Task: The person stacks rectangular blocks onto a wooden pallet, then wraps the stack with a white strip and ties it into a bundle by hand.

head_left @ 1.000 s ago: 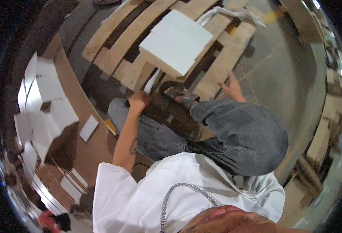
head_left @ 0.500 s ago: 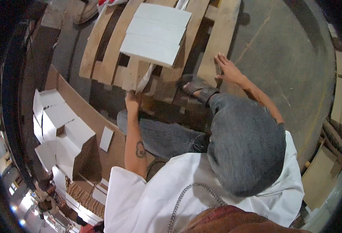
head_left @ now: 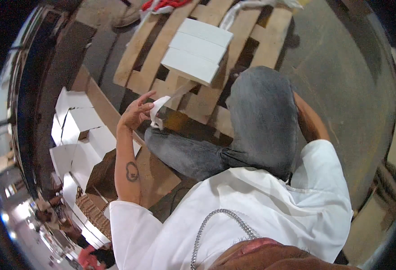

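The left hand [head_left: 137,112] is now lifting away from the pallet [head_left: 171,54], pinching a white strip [head_left: 156,112] between its fingers. Just beyond it, white boxes [head_left: 197,50] are lying stacked. The right hand is hiding behind the knee [head_left: 261,112], so its grip cannot be told.

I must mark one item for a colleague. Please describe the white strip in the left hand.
Find the wooden pallet carrying stacked white boxes. Just below it, the left hand pinches a white strip. Unlike the rigid boxes, it is thin, curled and dangling.
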A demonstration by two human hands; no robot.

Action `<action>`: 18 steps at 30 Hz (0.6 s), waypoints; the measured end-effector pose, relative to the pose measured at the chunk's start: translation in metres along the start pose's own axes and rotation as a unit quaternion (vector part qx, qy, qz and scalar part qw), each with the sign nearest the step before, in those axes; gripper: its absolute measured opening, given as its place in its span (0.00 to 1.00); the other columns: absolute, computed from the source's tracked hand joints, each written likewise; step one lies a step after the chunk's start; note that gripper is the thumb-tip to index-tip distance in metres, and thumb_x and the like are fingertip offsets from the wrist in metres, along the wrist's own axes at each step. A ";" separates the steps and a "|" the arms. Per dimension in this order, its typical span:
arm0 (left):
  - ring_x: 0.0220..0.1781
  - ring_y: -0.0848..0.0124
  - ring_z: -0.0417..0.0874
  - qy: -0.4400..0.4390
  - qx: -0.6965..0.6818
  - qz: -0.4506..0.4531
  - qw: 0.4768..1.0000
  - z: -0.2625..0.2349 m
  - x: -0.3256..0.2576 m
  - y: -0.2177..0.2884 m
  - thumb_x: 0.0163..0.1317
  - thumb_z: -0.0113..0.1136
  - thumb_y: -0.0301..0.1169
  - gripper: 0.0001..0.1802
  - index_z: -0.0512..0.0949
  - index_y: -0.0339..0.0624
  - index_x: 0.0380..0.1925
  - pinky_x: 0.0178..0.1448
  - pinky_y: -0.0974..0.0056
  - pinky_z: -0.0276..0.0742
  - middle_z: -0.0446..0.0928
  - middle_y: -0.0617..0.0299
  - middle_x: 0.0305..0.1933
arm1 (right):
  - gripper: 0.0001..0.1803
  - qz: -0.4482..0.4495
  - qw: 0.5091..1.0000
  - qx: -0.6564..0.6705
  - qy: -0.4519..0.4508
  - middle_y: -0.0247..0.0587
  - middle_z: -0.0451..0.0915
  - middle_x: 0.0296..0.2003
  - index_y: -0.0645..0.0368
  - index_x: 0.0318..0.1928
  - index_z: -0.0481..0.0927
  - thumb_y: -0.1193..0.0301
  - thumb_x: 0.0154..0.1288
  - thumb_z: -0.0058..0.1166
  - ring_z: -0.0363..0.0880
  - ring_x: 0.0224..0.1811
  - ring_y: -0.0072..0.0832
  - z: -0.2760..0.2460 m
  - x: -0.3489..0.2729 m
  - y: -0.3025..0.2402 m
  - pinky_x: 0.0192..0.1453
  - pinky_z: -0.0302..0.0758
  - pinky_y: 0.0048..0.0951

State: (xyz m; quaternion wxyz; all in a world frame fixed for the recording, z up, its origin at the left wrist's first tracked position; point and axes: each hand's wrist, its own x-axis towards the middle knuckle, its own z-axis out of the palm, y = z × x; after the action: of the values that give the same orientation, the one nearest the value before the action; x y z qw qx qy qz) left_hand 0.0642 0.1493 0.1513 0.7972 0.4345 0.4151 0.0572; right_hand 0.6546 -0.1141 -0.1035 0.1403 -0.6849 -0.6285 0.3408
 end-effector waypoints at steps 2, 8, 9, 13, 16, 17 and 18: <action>0.34 0.68 0.83 0.017 -0.031 0.026 0.999 0.000 -0.020 0.011 0.56 0.66 0.28 0.39 0.59 0.37 0.67 0.38 0.67 0.81 0.77 0.52 0.44 | 0.26 -0.073 0.989 -0.130 0.024 0.53 0.71 0.58 0.57 0.63 0.66 0.60 0.68 0.45 0.71 0.58 0.48 0.007 0.027 -0.005 0.59 0.69 0.41; 0.35 0.70 0.81 0.013 -0.052 0.094 0.994 -0.002 -0.047 0.035 0.59 0.63 0.31 0.33 0.64 0.38 0.64 0.39 0.68 0.82 0.79 0.54 0.40 | 0.18 0.104 0.994 -0.019 -0.029 0.54 0.76 0.51 0.60 0.55 0.75 0.67 0.66 0.48 0.74 0.53 0.49 -0.007 0.041 0.015 0.53 0.73 0.43; 0.36 0.70 0.82 0.023 -0.051 0.105 0.993 -0.002 -0.054 0.036 0.60 0.63 0.33 0.31 0.67 0.36 0.62 0.41 0.67 0.83 0.80 0.54 0.40 | 0.18 0.093 0.994 -0.043 -0.049 0.54 0.77 0.50 0.60 0.55 0.75 0.67 0.66 0.48 0.74 0.52 0.49 -0.001 0.047 0.003 0.52 0.73 0.42; 0.38 0.69 0.83 0.063 -0.051 0.157 0.984 0.016 -0.070 0.053 0.61 0.62 0.33 0.24 0.73 0.32 0.55 0.41 0.65 0.85 0.80 0.53 0.41 | 0.18 0.068 0.990 -0.091 -0.080 0.53 0.78 0.47 0.59 0.55 0.75 0.68 0.67 0.47 0.76 0.49 0.48 -0.004 0.060 -0.046 0.49 0.73 0.42; 0.38 0.69 0.84 0.086 -0.021 0.177 0.980 0.046 -0.049 0.060 0.62 0.61 0.35 0.21 0.77 0.31 0.50 0.42 0.65 0.85 0.80 0.52 0.42 | 0.18 0.068 0.986 -0.119 -0.097 0.52 0.79 0.44 0.59 0.56 0.75 0.68 0.67 0.46 0.77 0.46 0.47 -0.025 0.054 -0.065 0.47 0.74 0.41; 0.39 0.68 0.84 0.076 -0.013 0.181 0.981 0.061 -0.042 0.066 0.62 0.61 0.37 0.23 0.76 0.30 0.51 0.43 0.65 0.85 0.80 0.51 0.43 | 0.18 0.068 0.985 -0.122 -0.099 0.52 0.79 0.43 0.59 0.56 0.74 0.68 0.68 0.46 0.78 0.45 0.47 -0.031 0.054 -0.071 0.47 0.74 0.41; 0.40 0.67 0.84 0.065 -0.005 0.184 0.981 0.077 -0.035 0.073 0.61 0.62 0.39 0.24 0.76 0.30 0.51 0.44 0.65 0.85 0.80 0.51 0.44 | 0.18 0.067 0.985 -0.123 -0.099 0.52 0.80 0.43 0.58 0.56 0.74 0.68 0.68 0.46 0.78 0.44 0.46 -0.040 0.054 -0.076 0.46 0.74 0.41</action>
State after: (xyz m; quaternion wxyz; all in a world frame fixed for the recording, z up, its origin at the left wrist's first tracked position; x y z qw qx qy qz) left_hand 0.1160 0.1281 0.2481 0.7462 0.4952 0.3788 0.2332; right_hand 0.6211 -0.0398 -0.0430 -0.0317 -0.7006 -0.6289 0.3356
